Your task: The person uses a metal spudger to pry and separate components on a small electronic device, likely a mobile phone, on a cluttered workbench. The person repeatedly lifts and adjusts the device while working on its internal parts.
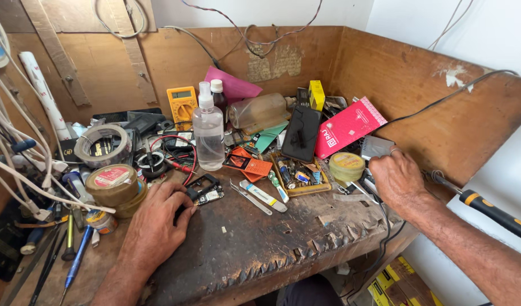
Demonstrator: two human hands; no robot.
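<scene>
On worn wooden bench, near left: left hand pins phone frame, fingers closed on its edge. Right hand far right, grip hidden, can't tell. Risk: spray bottle just behind frame, elbow bump tips it; tweezers could slide off.

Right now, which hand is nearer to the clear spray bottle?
Left. The left hand lies on the worn bench just below and left of the spray bottle; the right hand is far off to its right, near the yellow tin.
</scene>
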